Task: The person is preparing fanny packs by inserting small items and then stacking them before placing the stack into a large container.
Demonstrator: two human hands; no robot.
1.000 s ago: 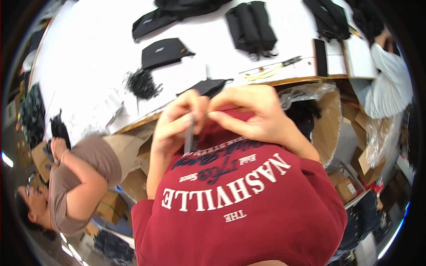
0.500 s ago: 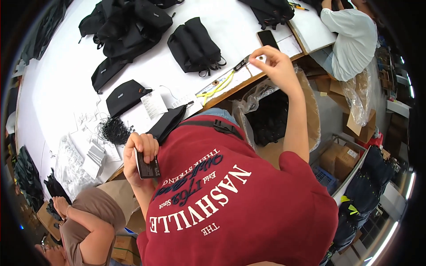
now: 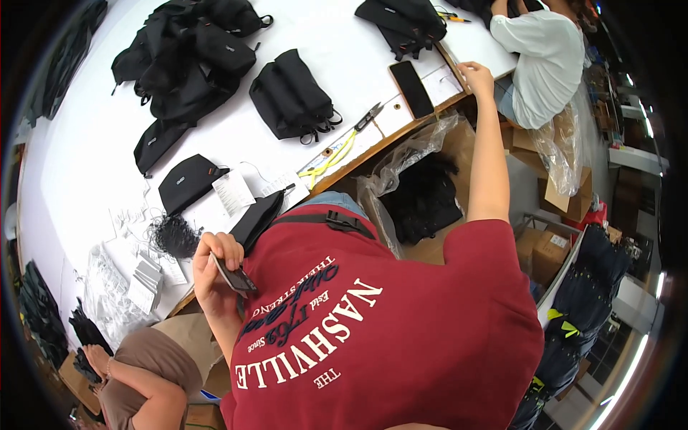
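Left hand [image 3: 217, 266] gripping a small dark flat item, right hand [image 3: 476, 73] reaching out to the tabletop edge.

The left hand is curling its fingers around a small dark flat piece [image 3: 233, 276], holding it close against the red printed shirt [image 3: 373, 330], just below a black pouch [image 3: 256, 218] that is lying at the near edge of the white tabletop [image 3: 93, 136]. The right arm is stretching far out, its hand resting loosely bent at the tabletop edge just beside a dark phone [image 3: 411, 88]; whether it is pinching anything cannot be told. Thread snips [image 3: 368, 115] and a yellow cord [image 3: 331, 158] are lying between the two hands, with a folded black bag [image 3: 292, 97] behind them. A person in a white top [image 3: 546, 61] is working just beyond the right hand.
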